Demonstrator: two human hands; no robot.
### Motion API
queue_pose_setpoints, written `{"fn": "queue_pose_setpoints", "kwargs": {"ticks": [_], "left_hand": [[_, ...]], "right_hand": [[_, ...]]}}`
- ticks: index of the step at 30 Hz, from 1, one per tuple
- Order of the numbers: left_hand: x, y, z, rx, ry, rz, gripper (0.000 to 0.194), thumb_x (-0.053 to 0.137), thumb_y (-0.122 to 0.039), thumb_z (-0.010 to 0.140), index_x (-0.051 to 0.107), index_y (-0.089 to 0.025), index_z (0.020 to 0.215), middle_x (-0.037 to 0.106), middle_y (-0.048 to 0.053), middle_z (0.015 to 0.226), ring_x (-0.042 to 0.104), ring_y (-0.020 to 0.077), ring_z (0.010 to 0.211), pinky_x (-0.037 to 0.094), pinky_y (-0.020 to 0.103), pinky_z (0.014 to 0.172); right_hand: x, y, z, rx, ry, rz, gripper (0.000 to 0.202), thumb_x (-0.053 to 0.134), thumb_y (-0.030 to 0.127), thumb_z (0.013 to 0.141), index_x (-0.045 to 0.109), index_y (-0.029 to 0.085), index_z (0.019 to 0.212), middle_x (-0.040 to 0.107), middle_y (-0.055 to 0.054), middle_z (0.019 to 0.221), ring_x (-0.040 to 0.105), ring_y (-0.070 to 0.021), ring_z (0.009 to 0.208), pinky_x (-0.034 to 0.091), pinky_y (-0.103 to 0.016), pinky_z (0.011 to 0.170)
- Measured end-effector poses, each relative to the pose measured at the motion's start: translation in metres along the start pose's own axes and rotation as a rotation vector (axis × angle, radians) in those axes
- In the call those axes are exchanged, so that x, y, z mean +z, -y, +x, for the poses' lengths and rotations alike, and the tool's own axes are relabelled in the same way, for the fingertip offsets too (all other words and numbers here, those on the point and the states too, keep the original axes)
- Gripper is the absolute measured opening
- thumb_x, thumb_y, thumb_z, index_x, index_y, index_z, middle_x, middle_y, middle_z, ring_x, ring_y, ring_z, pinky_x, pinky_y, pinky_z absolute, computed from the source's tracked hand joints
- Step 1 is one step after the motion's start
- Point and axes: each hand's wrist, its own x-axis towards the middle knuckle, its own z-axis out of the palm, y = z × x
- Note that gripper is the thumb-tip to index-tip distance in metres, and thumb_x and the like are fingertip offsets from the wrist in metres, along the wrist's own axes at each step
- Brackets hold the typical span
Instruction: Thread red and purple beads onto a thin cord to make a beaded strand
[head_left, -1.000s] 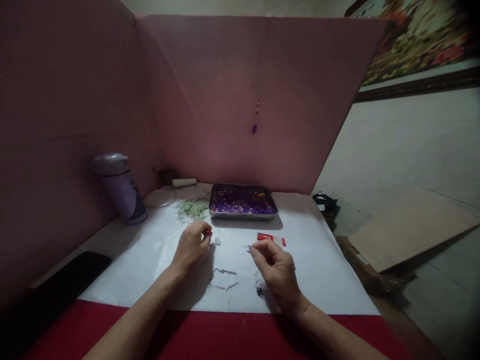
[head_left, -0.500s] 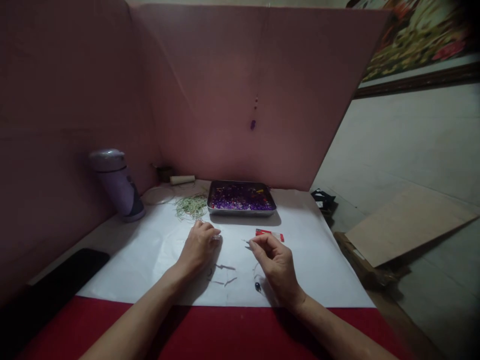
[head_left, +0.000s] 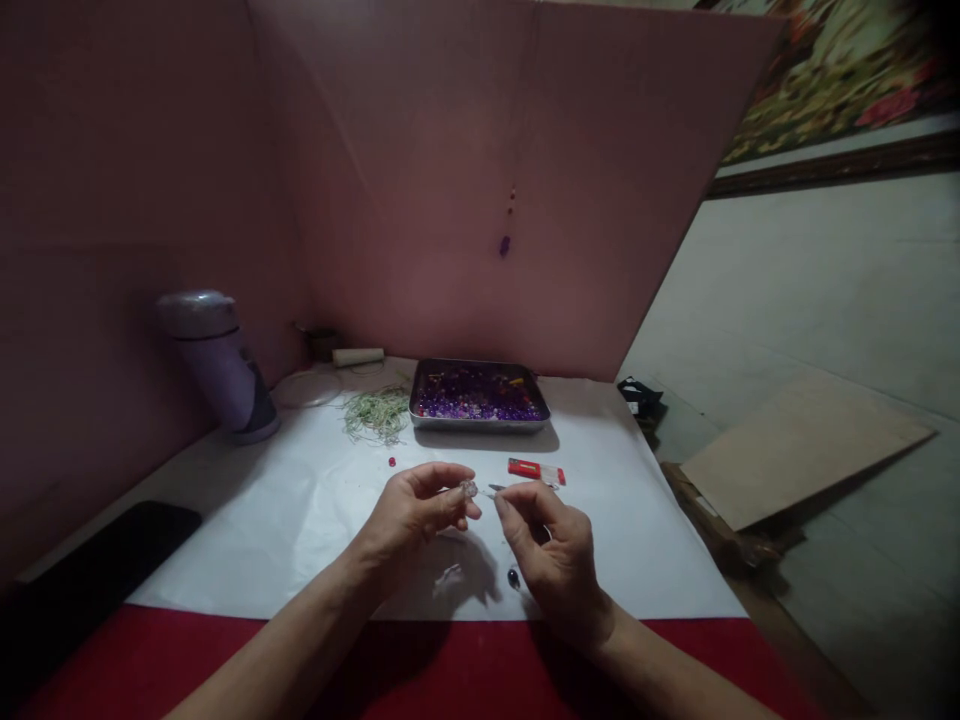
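My left hand [head_left: 420, 510] pinches a clear, glassy bead [head_left: 469, 488] between thumb and fingertips. Close by on the right, my right hand [head_left: 555, 545] is closed in a pinch on a thin thread or wire end [head_left: 484, 493], which points at the bead; I cannot tell whether it passes through. A small dark pointed tip [head_left: 496, 488] also shows at the right fingertips. Below them is a shiny black bead [head_left: 514, 578], beside the right hand. On the white sheet [head_left: 315, 530] past my left hand lies a small red bead [head_left: 391, 462].
Behind the hands stands a metal tray [head_left: 480, 426] of purple beads. Left of it are tangled green threads [head_left: 377, 415] and a purple bottle [head_left: 221, 370]. A red packet [head_left: 525, 468] lies beyond my right hand, a black phone-like slab [head_left: 142, 540] at left. Beads hang before the pink panel [head_left: 420, 200].
My left hand has lifted from the sheet and moved right with the clear bead, close to the right fingertips. The red bead has come into view. My right hand has barely moved.
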Motion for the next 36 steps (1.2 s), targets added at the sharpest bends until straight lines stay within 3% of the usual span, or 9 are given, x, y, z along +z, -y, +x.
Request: {"fn": "queue_pose_setpoints", "kwargs": {"ticks": [5, 15, 25, 36], "left_hand": [[0.006, -0.002, -0.004, -0.049, 0.003, -0.119, 0.025, 0.078, -0.018, 0.061, 0.067, -0.011, 0.082, 0.07, 0.005, 0.067, 0.063, 0.0132, 0.063, 0.045, 0.022, 0.059], [0.008, -0.002, -0.008, -0.053, -0.003, -0.121, 0.023, 0.079, -0.016, 0.06, 0.068, -0.012, 0.079, 0.071, 0.005, 0.065, 0.065, 0.0136, 0.061, 0.045, 0.022, 0.059], [0.01, -0.004, -0.01, -0.045, 0.036, -0.199, 0.021, 0.078, -0.014, 0.061, 0.07, -0.012, 0.081, 0.07, 0.006, 0.081, 0.064, 0.0137, 0.067, 0.047, 0.023, 0.061], [0.008, -0.004, -0.011, -0.059, 0.064, -0.217, 0.019, 0.075, -0.014, 0.066, 0.071, -0.011, 0.084, 0.067, 0.005, 0.072, 0.059, 0.0102, 0.067, 0.044, 0.02, 0.065]], "right_hand": [[-0.003, 0.002, -0.002, -0.05, -0.037, -0.076, 0.007, 0.055, 0.02, 0.084, 0.057, 0.018, 0.078, 0.045, 0.005, 0.051, 0.038, -0.0091, 0.04, 0.032, -0.022, 0.041], [-0.004, 0.009, -0.001, -0.188, -0.056, -0.146, 0.008, 0.054, 0.014, 0.082, 0.056, 0.019, 0.076, 0.044, 0.005, 0.05, 0.039, -0.009, 0.039, 0.033, -0.022, 0.04], [-0.004, 0.01, -0.002, -0.248, -0.052, -0.145, 0.009, 0.055, 0.009, 0.08, 0.056, 0.018, 0.08, 0.045, 0.006, 0.052, 0.039, -0.0086, 0.042, 0.033, -0.022, 0.043], [-0.004, 0.011, -0.002, -0.254, -0.048, -0.121, 0.01, 0.056, 0.007, 0.08, 0.055, 0.017, 0.078, 0.043, 0.006, 0.052, 0.038, -0.008, 0.043, 0.033, -0.022, 0.045]]}}
